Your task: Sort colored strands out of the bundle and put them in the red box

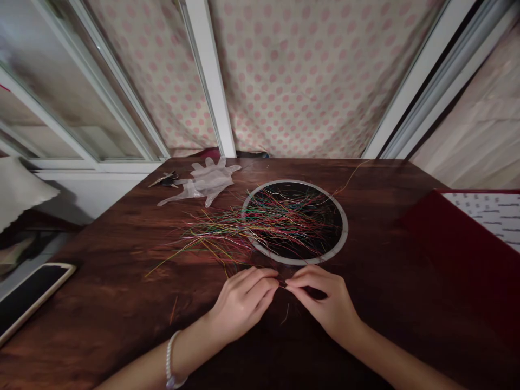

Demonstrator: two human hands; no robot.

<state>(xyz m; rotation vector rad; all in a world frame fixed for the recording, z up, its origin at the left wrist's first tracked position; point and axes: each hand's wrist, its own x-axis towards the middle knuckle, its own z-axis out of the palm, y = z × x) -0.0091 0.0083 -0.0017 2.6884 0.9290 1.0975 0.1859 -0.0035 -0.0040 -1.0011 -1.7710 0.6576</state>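
Many thin colored wires (276,219) lie in a loose bundle over a round black plate with a pale rim (344,230) and spill to its left. My left hand (246,298) is pinched closed just in front of the plate. Facing it, my right hand (320,298) pinches with thumb and index finger. A thin wire end shows in the small gap between the fingertips, at my right fingers; how far it runs into my left fingers is hidden. Short wire scraps (285,314) lie on the table below the hands.
Clear plastic gloves (211,179) and keys (166,180) lie at the back left of the wooden table (134,238). A phone (32,295) rests at the left edge. On the right stands a dark red box (450,238). Sliding frames and a dotted curtain (300,76) are behind.
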